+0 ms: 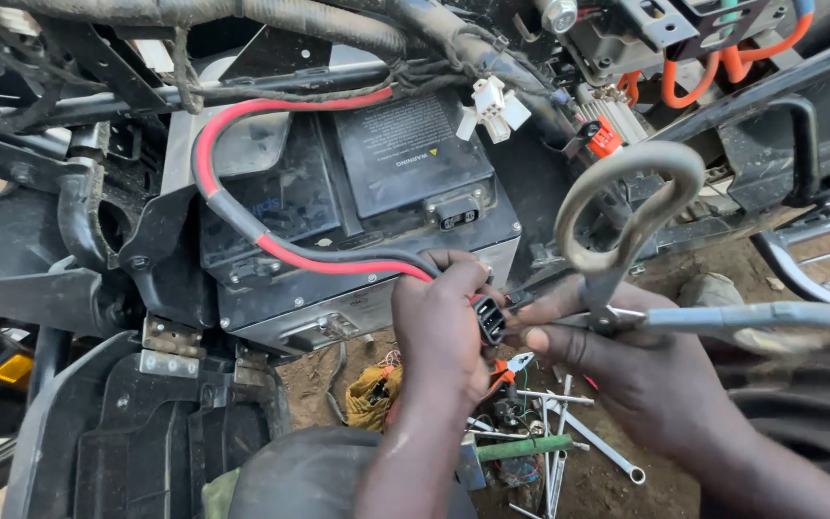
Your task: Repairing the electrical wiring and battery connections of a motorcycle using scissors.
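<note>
Your fingers of the left hand (439, 322) are curled and pressed together around a black plug connector (489, 319), which they pinch at its back, where the red cable (232, 207) and the black cable (357, 256) enter it. Both cables run from the connector up and left in a loop over the black battery box (338, 207), which sits in the open frame of the vehicle. Your right hand (626, 370) lies just to the right of the connector; its fingers are closed around a pair of metal scissors (626, 231), near the pivot, and the fingertips point to the connector's face. The scissor handles are wide apart, one loop up, one to the right; I cannot tell where the blades are, because your fingers hide them. Below your hands, on the dirt ground (626, 481), lie several wrenches (598, 444) and a green-handled tool (521, 448). A white connector (492, 108) hangs above the battery box.
</note>
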